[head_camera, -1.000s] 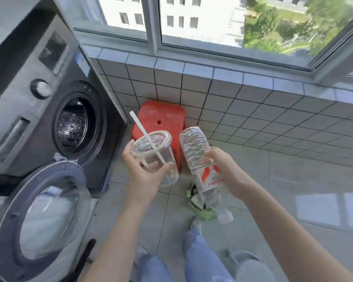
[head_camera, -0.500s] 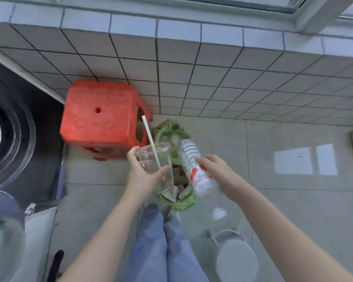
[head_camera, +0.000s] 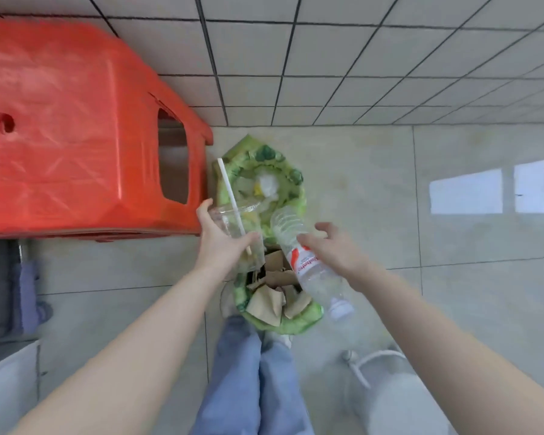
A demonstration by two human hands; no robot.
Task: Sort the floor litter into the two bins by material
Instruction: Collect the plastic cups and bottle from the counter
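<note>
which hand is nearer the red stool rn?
Left. The left hand, gripping the clear cup, is just off the red stool at its near corner. The right hand, on the water bottle, is farther out, beyond the cup.

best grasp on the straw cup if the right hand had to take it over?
Wrap the upper wall of the clear cup just under its rim, coming from the right: the left hand covers the lower left side, and the straw sticks up through the lid, blocking a top grasp.

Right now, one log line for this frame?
left hand: holds cup | right hand: holds bottle | both over bins
</note>
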